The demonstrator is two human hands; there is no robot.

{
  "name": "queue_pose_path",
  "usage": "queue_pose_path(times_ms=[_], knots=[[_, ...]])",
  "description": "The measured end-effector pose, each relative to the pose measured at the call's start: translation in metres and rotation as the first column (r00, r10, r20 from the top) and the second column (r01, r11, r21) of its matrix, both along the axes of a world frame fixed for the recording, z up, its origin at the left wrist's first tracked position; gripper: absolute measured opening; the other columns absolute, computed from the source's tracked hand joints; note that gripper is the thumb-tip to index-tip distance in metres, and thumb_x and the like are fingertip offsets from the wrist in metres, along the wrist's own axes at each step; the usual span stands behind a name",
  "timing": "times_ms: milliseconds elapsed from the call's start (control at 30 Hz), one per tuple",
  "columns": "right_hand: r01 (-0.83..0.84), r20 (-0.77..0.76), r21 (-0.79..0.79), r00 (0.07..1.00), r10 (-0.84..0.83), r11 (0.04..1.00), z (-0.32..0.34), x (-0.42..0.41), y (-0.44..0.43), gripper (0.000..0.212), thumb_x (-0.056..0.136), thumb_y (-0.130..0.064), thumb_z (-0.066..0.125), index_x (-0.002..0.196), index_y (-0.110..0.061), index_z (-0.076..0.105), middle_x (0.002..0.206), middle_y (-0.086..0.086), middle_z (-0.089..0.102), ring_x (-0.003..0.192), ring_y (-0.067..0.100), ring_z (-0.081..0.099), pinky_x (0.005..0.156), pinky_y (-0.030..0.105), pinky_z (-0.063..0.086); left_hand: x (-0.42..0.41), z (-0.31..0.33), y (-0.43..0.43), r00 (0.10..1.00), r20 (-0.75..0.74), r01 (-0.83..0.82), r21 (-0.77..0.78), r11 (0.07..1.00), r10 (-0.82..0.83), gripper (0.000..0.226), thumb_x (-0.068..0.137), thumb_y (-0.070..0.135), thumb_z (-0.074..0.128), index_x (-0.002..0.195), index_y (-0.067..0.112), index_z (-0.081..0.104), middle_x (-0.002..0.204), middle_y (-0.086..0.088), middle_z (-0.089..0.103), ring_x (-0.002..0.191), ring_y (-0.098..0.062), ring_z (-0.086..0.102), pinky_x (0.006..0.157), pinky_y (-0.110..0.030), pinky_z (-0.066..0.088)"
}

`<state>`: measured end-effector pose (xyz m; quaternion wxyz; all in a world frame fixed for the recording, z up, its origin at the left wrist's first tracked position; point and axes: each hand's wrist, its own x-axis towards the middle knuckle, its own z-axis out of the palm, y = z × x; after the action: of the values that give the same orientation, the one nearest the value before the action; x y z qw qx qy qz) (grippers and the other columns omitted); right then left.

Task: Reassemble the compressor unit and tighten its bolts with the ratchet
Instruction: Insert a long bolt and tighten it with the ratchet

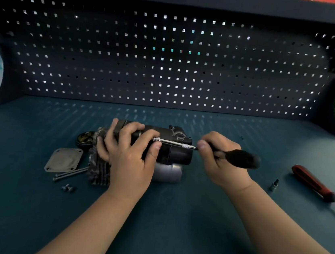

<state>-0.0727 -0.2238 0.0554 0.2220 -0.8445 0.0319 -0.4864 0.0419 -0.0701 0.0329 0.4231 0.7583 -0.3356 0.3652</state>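
The compressor (177,149) lies mid-counter (171,222), nearer the back edge, with the left hand (131,154) curled over its top, gripping it. The right hand (219,162) grips the ratchet (177,144), whose shaft reaches to the compressor by the left thumb. A plate (63,159) and bolts (70,175) lie toward the left edge, a socket (274,184) and screwdriver (311,182) toward the right.
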Motion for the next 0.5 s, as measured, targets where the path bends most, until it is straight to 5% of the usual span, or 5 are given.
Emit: queue_pose_path(times_ms=[300, 500], knots=[[0.077, -0.186, 0.394, 0.983, -0.002, 0.916, 0.019, 0.005, 0.005, 0.042, 0.097, -0.035, 0.044, 0.062, -0.011, 0.047, 0.047, -0.006, 0.040, 0.044, 0.009, 0.035, 0.043, 0.020, 0.030, 0.002, -0.004, 0.002, 0.998, -0.018, 0.062, -0.009, 0.998, -0.062, 0.031, 0.089, 0.048, 0.046, 0.117, 0.037, 0.054, 0.127, 0.003, 0.050, 0.138, -0.036, 0.023, 0.107, -0.061, 0.008], [0.123, -0.354, 0.762, 0.901, 0.251, 0.635, 0.034, 0.006, 0.006, 0.045, 0.097, -0.046, 0.042, 0.067, -0.015, 0.057, 0.043, 0.001, 0.044, 0.033, 0.016, 0.035, 0.045, 0.029, 0.041, -0.001, -0.003, 0.000, 0.998, -0.039, 0.041, 0.001, 0.999, -0.041, 0.032, 0.089, 0.045, 0.047, 0.104, 0.027, 0.069, 0.125, 0.002, 0.050, 0.136, -0.038, 0.023, 0.106, -0.064, 0.009]])
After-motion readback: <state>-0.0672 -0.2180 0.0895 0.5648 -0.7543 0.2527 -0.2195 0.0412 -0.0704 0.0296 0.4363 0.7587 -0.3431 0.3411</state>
